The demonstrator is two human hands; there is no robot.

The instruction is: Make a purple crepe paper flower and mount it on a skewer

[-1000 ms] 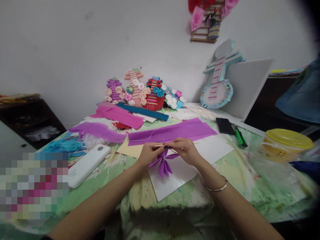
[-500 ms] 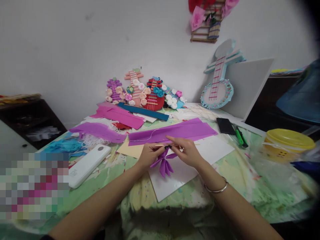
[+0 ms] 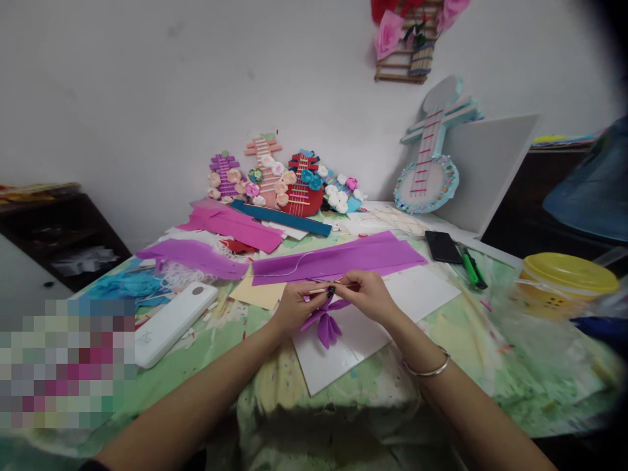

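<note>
My left hand (image 3: pixel 295 309) is closed near the middle of the table, pinching a thin wooden stick (image 3: pixel 318 290). Beneath the fingers hangs a purple folded-paper flower (image 3: pixel 328 331), its petals spread downward. A small black piece (image 3: pixel 331 290) sits where the flower meets the stick, between both hands. My right hand (image 3: pixel 369 296) is closed as well, its thumb and forefinger pinching at the right part of the stick and the flower's top. Exactly what each fingertip grips is partly hidden. Under the hands lies a white board (image 3: pixel 338 360).
Purple paper strips (image 3: pixel 338 258) lie just behind the hands. A white power bank (image 3: pixel 176 325) is at left; a black phone (image 3: pixel 442 247), a green cutter (image 3: pixel 471 267) and a yellow-lidded tub (image 3: pixel 569 281) are at right. Decorated paper instruments (image 3: pixel 299 186) lean against the wall.
My right forefinger, stretched out before, has curled in toward the stick. The stick's left end has tilted a little, and the flower's petals have turned slightly. The things on the table have stayed put.
</note>
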